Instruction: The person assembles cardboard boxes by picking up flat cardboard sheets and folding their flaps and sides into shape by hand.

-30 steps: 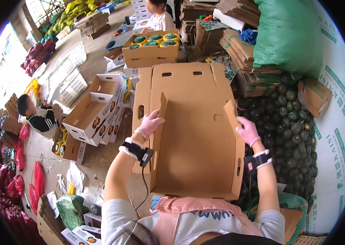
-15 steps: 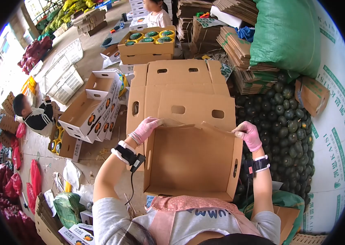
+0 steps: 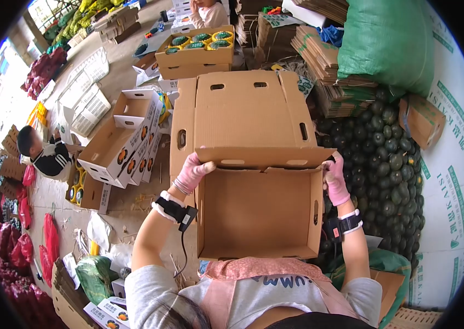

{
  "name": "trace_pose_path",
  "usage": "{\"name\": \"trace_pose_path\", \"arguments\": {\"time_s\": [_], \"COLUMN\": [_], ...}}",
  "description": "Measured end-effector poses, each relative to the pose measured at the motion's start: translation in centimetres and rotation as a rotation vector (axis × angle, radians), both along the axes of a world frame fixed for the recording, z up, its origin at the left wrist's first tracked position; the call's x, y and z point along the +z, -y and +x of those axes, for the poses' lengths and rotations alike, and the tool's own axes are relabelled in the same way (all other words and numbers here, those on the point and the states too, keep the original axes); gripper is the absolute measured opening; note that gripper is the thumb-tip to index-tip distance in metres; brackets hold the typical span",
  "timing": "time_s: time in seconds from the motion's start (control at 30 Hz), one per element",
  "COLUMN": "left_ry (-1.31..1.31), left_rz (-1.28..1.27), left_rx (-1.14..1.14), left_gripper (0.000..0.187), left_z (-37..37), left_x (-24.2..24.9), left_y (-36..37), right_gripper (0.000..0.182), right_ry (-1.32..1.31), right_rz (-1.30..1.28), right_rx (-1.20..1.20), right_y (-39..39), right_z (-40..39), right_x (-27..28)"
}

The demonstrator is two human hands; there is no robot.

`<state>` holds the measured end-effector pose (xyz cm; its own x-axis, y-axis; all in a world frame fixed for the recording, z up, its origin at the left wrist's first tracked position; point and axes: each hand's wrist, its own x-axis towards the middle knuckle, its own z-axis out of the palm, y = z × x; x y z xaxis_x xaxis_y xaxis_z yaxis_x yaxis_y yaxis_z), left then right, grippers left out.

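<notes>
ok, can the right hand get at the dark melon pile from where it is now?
Probably yes. The right hand grips the cardboard box at its right corner, and the melon pile lies right beside it with nothing between. It would have to let go of the box first.

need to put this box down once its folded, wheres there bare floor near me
Bare concrete floor shows beyond the white boxes, toward the white crates. The cardboard box, held by left hand and right hand, is hemmed in: dark squashes crowd the right, bags and litter the lower left.
</notes>
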<state>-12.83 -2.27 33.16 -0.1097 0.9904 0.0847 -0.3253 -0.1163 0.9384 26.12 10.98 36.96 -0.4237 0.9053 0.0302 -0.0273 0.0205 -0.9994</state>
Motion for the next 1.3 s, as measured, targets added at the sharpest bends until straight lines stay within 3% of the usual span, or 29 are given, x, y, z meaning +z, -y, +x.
{"name": "trace_pose_path", "arguments": {"time_s": [0.07, 0.1, 0.2, 0.23, 0.3, 0.33, 0.37, 0.43, 0.47, 0.53, 0.6, 0.63, 0.77, 0.83, 0.9, 0.93, 0.97, 1.0, 1.07, 1.13, 1.2, 1.23, 1.27, 1.3], "left_ry": [0.204, 0.417, 0.142, -0.240, -0.530, -0.737, -0.955, -1.213, -1.347, -1.640, -1.829, -1.867, -1.961, -1.984, -1.955, -1.894, -1.700, -1.542, -1.248, -1.250, -1.531, -1.678, -1.818, -1.901], "left_rz": [-0.005, 0.062, 0.051, 0.105, 0.037, 0.066, -0.100, -0.213, -0.265, -0.248, -0.240, -0.115, -0.160, -0.116, -0.125, -0.149, -0.170, 0.036, 0.063, 0.072, -0.279, -0.372, -0.469, -0.347], "left_rx": [0.057, -0.051, -0.138, -0.270, -0.450, -0.531, -0.588, -0.593, -0.587, -0.677, -0.757, -0.655, -0.512, -0.491, -0.468, -0.454, -0.444, -0.382, -0.169, -0.070, -0.169, -0.259, -0.353, -0.330], "left_gripper": [0.029, 0.048, 0.058, 0.064, 0.059, 0.064, 0.078, 0.081, 0.083, 0.078, 0.068, 0.048, 0.028, 0.026, 0.032, 0.043, 0.054, 0.061, 0.061, 0.059, 0.058, 0.062, 0.065, 0.077], "left_z": [-0.4, -0.5, -0.7, -0.7, -0.9, -0.9, -0.9, 0.0, 0.6, 3.1, 4.8, 5.0, 5.4, 5.3, 5.4, 4.9, 5.4, 4.4, 0.1, -1.7, -1.1, -2.8, -4.0, -1.8], "left_x": [-1.5, -1.2, 0.0, 1.8, 4.0, 4.6, 5.4, 6.4, 7.1, 8.5, 8.6, 7.5, 5.6, 5.0, 6.1, 6.5, 9.1, 9.2, 6.4, 5.9, 5.7, 3.0, 0.2, 1.5], "left_y": [-0.3, -0.5, -1.0, -1.2, -1.5, -1.8, -2.0, -2.6, -3.0, -4.2, -5.0, -4.8, -5.3, -5.0, -4.7, -4.9, -4.2, -3.9, -4.0, -2.1, 0.7, 1.8, 2.9, 4.7], "right_gripper": [0.100, 0.096, 0.092, 0.072, 0.059, 0.053, 0.051, 0.061, 0.070, 0.074, 0.059, 0.052, 0.012, 0.011, 0.007, 0.006, 0.005, 0.005, 0.008, 0.013, 0.015, 0.017, 0.019, 0.022], "right_ry": [0.029, 0.022, -0.062, -0.141, 0.250, 0.502, 0.745, 1.208, 1.195, 1.311, 1.468, 1.543, 1.430, 1.287, 1.190, 1.153, 1.144, 1.222, 1.274, 1.304, 1.431, 1.405, 1.390, 1.366], "right_rz": [-0.015, -0.073, -0.185, -0.315, 0.260, 0.406, 0.568, 0.767, 0.861, 0.930, 0.937, 0.940, 1.266, 1.226, 1.172, 1.255, 1.246, 1.166, 0.876, 0.498, 0.277, 0.154, 0.187, 0.084], "right_rx": [0.200, 0.197, 0.279, 0.330, 0.449, 0.492, 0.541, 0.456, 0.428, 0.588, 0.624, 0.641, 0.369, 0.329, 0.324, 0.276, 0.164, 0.127, -0.022, -0.242, -0.549, -0.739, -0.909, -1.082], "right_y": [-0.2, -0.2, -0.7, -0.8, -2.9, -2.9, -2.9, 0.0, 0.4, 0.7, 0.2, 0.0, -1.1, -0.6, -0.5, -1.1, -0.5, -0.5, 1.4, 3.7, 6.5, 9.1, 11.9, 14.7], "right_z": [0.9, 1.1, 1.9, 2.4, 2.7, 2.2, 1.6, -2.1, -3.3, -5.6, -7.6, -8.1, -7.8, -7.7, -7.8, -7.4, -6.4, -5.3, 0.4, 7.1, 14.0, 17.1, 20.3, 23.5], "right_x": [-0.8, -1.0, -0.6, 0.4, -0.3, 0.6, 1.6, 5.6, 5.4, 5.2, 4.2, 3.2, -1.5, -1.3, -0.6, -0.9, -0.7, -0.7, 2.5, 5.2, 5.7, 6.7, 6.8, 6.3]}}
